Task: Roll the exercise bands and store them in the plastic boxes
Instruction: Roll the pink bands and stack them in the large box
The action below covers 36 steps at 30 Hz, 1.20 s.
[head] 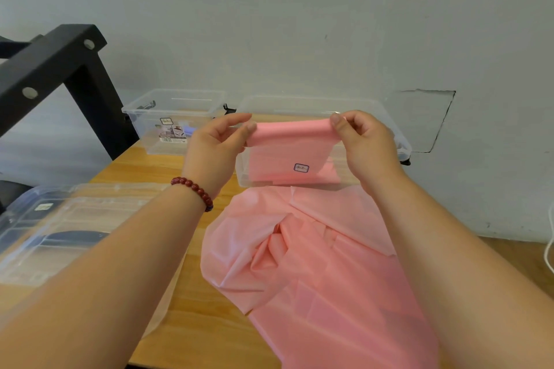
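As the pink band (pixel 287 144) hangs, left hand (pixel 212 150) and right hand (pixel 364 144) pinch its top edge.

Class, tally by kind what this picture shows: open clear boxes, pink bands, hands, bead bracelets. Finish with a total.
Open clear boxes: 2 (left box, right box)
Pink bands: 1 (pink band)
Hands: 2 (left hand, right hand)
Bead bracelets: 1 (bead bracelet)
Total: 6

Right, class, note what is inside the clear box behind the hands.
Through the front wall of the clear box, behind its label, pink shows. Whether it is the held band is unclear. The left hand, right hand and band hide the rest.
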### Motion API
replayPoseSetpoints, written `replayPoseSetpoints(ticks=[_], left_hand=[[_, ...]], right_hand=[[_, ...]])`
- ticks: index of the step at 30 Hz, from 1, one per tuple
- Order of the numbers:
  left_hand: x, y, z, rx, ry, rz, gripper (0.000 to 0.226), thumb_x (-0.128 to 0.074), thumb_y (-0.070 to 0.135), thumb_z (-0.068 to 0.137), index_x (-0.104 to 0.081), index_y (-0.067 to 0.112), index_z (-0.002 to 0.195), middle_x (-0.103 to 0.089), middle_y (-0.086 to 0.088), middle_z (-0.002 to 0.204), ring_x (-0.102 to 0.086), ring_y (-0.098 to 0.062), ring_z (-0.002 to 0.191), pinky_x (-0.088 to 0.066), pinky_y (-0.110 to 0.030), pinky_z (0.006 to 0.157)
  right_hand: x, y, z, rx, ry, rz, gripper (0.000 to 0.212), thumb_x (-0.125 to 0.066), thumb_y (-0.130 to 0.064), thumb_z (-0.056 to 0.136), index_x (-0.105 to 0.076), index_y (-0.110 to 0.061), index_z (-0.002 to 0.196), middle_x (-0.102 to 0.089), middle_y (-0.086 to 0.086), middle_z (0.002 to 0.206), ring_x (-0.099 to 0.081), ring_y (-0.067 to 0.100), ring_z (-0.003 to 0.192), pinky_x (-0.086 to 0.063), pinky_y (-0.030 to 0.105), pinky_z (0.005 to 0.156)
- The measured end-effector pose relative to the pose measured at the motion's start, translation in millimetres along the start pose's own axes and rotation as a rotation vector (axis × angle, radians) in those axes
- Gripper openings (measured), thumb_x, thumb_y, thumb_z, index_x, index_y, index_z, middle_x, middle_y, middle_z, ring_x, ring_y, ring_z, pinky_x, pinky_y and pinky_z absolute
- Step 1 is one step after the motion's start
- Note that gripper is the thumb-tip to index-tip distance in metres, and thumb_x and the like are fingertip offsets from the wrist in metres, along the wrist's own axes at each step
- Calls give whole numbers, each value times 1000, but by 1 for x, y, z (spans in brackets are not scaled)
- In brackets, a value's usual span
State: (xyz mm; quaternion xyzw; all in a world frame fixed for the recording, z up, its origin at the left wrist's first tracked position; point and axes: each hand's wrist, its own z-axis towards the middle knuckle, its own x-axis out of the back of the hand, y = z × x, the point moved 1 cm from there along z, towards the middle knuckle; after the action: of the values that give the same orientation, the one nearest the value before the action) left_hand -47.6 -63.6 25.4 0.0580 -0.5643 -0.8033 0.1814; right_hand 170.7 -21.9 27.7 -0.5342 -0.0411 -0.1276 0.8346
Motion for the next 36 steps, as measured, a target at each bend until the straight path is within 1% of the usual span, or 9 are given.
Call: replayPoseSetpoints(ticks=[4,7,11,14,17,21,24,30,36], left_hand=[[-1,1,-2,-16,-40,9,19,-70,26,87,-70,29,105,-71,7,95,-64,0,83,-53,-21,83],[-2,2,-6,-12,-39,20,15,-70,24,87,-70,28,101,-72,17,88,-65,7,80,-51,-14,79],[-2,2,-5,-6,16,49,4,-67,29,89,-68,33,91,-71,19,85,-65,5,82,-53,-24,85],[-3,3,-4,4,19,37,5,-65,30,90,-67,34,87,-70,16,84,-66,-3,86,-54,-27,86],[-3,5,-2,19,26,6,6,-64,31,91,-67,32,87,-68,10,82,-64,-7,78,-54,-28,84],[2,6,-1,10,-19,-20,9,-67,29,89,-67,32,98,-67,7,84,-63,-3,75,-55,-27,84],[4,4,-3,9,-77,-8,19,-69,22,88,-67,28,106,-72,9,92,-66,-1,84,-53,-25,88],[3,2,-4,19,-15,2,11,-67,26,90,-69,30,100,-72,11,91,-68,-7,88,-55,-27,88],[2,1,-4,17,-14,-15,12,-63,21,93,-65,29,102,-68,0,91,-64,-8,83,-55,-29,86]], right_hand=[[-1,1,0,-16,27,29,18,-60,-29,95,-61,-16,83,-56,-5,74,-49,11,71,-38,19,65],[-1,0,-2,-16,45,49,11,-59,-30,95,-59,-28,85,-56,-8,70,-50,-1,62,-37,12,59],[-1,1,-5,-16,-36,96,7,-64,-30,92,-59,-35,90,-55,-3,78,-47,4,65,-38,14,60],[-1,4,-6,-40,-81,139,22,-71,-20,86,-60,-32,102,-57,-4,82,-52,7,71,-41,10,65],[1,4,-6,-44,-56,140,12,-70,-21,87,-63,-24,95,-57,0,83,-53,9,73,-42,16,67],[3,4,-5,-48,-37,102,8,-69,-25,88,-65,-21,82,-55,-9,70,-45,3,59,-39,23,64],[3,1,-4,-70,-33,149,4,-70,-22,88,-66,-22,87,-53,-7,67,-43,1,52,-37,21,59],[1,-2,-7,-43,-19,176,7,-65,-19,92,-64,-24,86,-52,-12,58,-43,-3,46,-35,13,51],[-2,1,-11,-88,-68,210,15,-69,-14,87,-66,-17,101,-64,-8,75,-53,-8,54,-38,8,55]])
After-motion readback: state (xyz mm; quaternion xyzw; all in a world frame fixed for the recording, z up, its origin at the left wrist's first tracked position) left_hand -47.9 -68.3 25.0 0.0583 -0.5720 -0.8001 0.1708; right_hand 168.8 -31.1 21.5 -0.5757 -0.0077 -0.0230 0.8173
